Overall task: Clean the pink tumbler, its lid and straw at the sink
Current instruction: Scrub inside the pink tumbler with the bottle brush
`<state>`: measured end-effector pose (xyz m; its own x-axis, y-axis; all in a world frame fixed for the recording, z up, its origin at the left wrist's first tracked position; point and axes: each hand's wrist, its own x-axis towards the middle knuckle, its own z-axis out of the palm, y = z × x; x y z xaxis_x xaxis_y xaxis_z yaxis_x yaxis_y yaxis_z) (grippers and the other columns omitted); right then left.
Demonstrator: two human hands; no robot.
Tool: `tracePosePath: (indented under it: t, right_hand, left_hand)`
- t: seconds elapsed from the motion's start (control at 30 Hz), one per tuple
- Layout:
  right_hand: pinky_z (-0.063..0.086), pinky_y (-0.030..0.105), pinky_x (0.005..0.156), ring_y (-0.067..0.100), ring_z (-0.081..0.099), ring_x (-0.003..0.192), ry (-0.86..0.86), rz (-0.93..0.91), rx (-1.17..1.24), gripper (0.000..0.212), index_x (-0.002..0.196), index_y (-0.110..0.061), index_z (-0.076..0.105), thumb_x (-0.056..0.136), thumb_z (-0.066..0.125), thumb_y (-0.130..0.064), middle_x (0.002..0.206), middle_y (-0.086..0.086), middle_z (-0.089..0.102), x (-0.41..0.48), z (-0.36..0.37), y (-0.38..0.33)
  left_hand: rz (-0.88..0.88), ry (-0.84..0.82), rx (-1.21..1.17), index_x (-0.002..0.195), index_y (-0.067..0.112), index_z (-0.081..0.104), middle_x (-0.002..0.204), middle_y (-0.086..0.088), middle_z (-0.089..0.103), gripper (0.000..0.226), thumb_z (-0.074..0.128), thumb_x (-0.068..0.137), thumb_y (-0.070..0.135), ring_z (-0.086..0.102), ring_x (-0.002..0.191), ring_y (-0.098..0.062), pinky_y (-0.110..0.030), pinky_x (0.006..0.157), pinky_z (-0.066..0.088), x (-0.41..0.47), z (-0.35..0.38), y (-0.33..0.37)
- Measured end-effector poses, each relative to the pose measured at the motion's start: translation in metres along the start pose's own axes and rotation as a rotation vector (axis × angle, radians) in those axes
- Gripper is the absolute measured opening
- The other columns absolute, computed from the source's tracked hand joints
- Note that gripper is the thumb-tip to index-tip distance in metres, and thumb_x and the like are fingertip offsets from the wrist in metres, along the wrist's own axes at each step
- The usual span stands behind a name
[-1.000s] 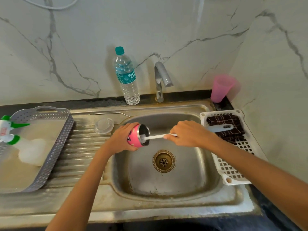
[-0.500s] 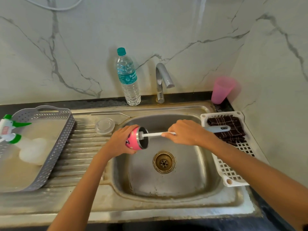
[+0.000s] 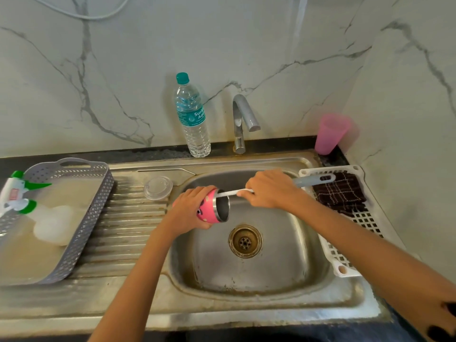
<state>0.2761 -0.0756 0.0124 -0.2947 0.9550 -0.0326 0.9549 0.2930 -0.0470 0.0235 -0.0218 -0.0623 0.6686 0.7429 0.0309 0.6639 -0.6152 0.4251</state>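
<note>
Two hands are seen at work over the sink (image 3: pixel 249 275) in the single head view. The pink tumbler (image 3: pixel 208 212) is gripped round its body by the left hand (image 3: pixel 188 211) and is held on its side above the basin's left part, mouth turned rightward, presumably so that the inside can be reached and drips are caught below. The bottle brush (image 3: pixel 314 180) is clasped mid-stem by the curled fingers of the right hand (image 3: pixel 272 190). Its white shaft is passed over the steel rim into the tumbler, where its head is hidden. The clear lid (image 3: pixel 158 188) and the metal straw (image 3: pixel 165 170) are laid on the drainboard (image 3: pixel 128 230), just left of the basin, apparently kept apart for their own turn. No water is seen at the tap (image 3: pixel 243 114), so scrubbing, not rinsing, is judged to be under way.
</note>
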Motion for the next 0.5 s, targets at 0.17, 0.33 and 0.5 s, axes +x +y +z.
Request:
tracePosePath:
  t: [0.17,0.33,0.5]
  right_hand:
    - [0.034,0.026,0.056,0.011,0.047,0.055,-0.024,0.037,0.017,0.05,0.064,-0.021,0.049,0.098,0.034,-0.054,0.06,-0.003,0.05,-0.009,0.002,0.016]
    - [0.04,0.03,0.059,0.015,0.05,0.058,-0.083,0.044,-0.001,0.052,0.071,-0.014,0.056,0.099,0.034,-0.053,0.06,-0.001,0.049,-0.005,0.02,0.001]
    - [0.038,0.028,0.058,0.012,0.048,0.055,-0.051,0.057,0.074,0.051,0.065,-0.017,0.049,0.099,0.033,-0.052,0.058,-0.002,0.047,-0.013,0.02,0.006]
  left_hand:
    - [-0.035,0.03,0.02,0.142,0.026,0.038,0.134,0.001,0.052,0.098,0.076,0.054,0.048,0.051,0.12,-0.024,-0.041,0.101,0.042,-0.01,-0.007,-0.019]
    - [0.005,0.002,0.143,0.142,0.024,0.041,0.133,0.0,0.054,0.095,0.076,0.056,0.043,0.052,0.119,-0.027,-0.042,0.1,0.039,-0.009,0.008,-0.005]
    - [-0.037,0.047,-0.058,0.14,0.028,0.039,0.132,0.005,0.052,0.094,0.073,0.056,0.052,0.051,0.118,-0.019,-0.039,0.101,0.043,-0.015,-0.005,-0.009]
